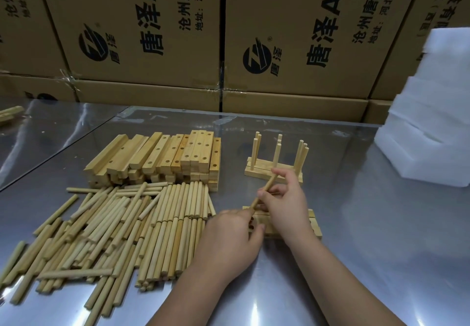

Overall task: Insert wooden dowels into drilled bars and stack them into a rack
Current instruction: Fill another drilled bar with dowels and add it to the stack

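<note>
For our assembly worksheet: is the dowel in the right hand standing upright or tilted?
Tilted. The dowel leans up to the right from the bar, pinched by the right hand. Whether it is seated: cannot tell.

I'm working in a warehouse workshop: printed shipping cartons (142, 28) are standing stacked behind my steel surface (368, 224), beside white foam (432, 122).

We've got the loose dowels (114, 229) spread on the table (381, 249) at near left, the stack of drilled bars (162, 158) just behind them, and right of that stack the pegged bars (274, 165) with dowels upright in them. Nearer us lie the front bars (314, 221), the left hand (226, 244) gripping their left end and the right hand (287, 206) above them pinching a tilted dowel (264, 191). Cardboard boxes (152, 33) line the far edge, with foam sheets (432, 122) stacked far right.
</note>
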